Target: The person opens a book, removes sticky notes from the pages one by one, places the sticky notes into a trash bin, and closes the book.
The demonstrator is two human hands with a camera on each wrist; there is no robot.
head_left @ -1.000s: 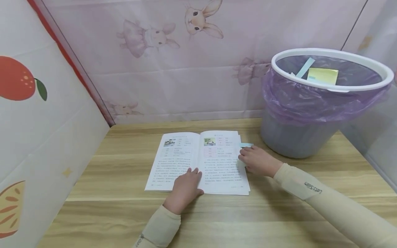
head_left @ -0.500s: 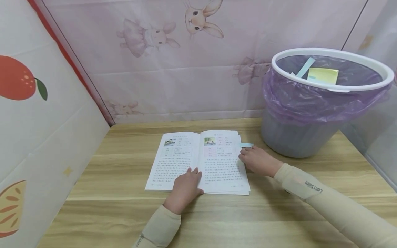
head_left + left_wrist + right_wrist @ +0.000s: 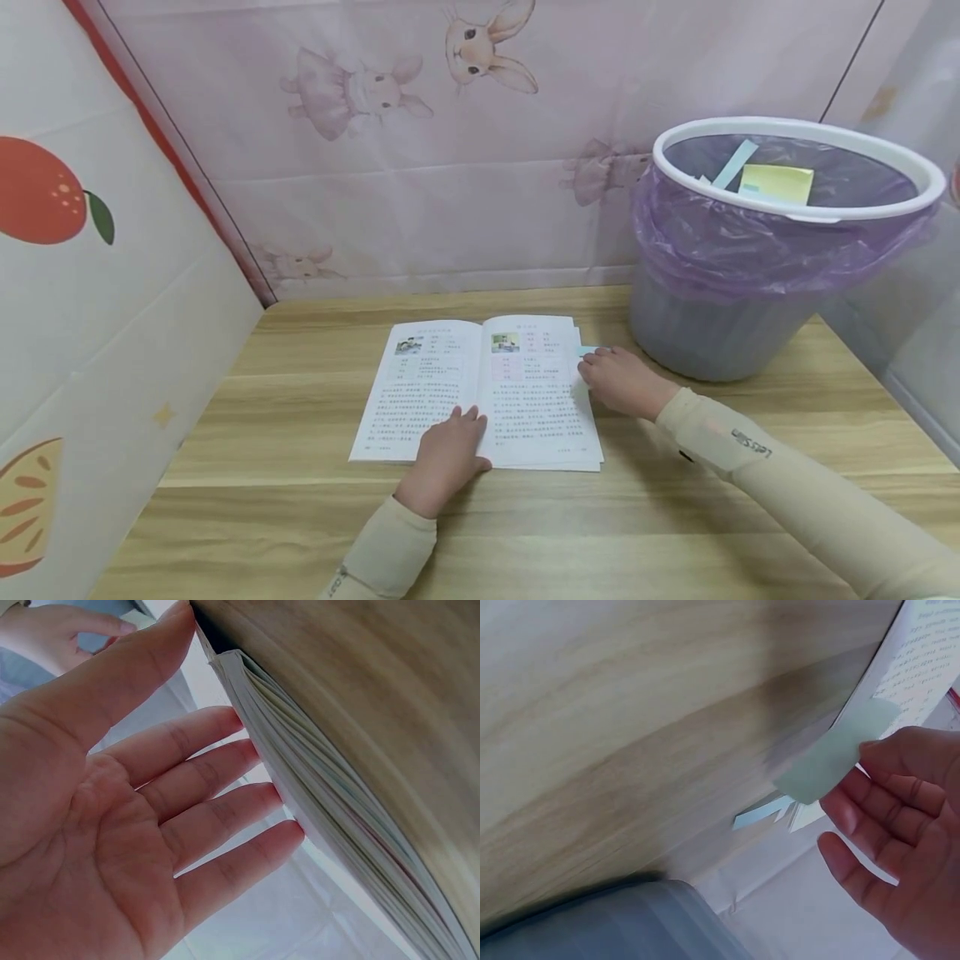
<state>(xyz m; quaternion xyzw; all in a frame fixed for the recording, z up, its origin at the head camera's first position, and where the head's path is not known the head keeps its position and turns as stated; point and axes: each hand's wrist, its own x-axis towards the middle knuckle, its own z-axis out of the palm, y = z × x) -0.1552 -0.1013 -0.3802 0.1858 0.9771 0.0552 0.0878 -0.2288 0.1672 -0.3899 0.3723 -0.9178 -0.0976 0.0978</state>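
An open book [image 3: 427,367] with printed pages and small pictures lies on the wooden table. My left hand [image 3: 450,454] rests on its lower middle, fingers extended over the pages. In the left wrist view those fingertips touch the book's page edges [image 3: 322,780], thumb apart. At the book's right edge is my right hand [image 3: 626,383]. Its thumb and forefinger pinch a pale green sticky note [image 3: 829,761], which overlaps the page edge in the right wrist view. Just beyond, a light blue paper strip [image 3: 761,811] sticks out from the book.
A grey bin [image 3: 705,325] with a purple liner and white rim stands at the back right of the table. Inside it show a yellow sticky note [image 3: 776,182] and a blue strip [image 3: 735,164]. A rabbit-print backdrop [image 3: 390,208] closes off the back.
The right hand's fingers have moved up slightly and overlap more of the blue strip in the head view. The left hand and the book stay in place.
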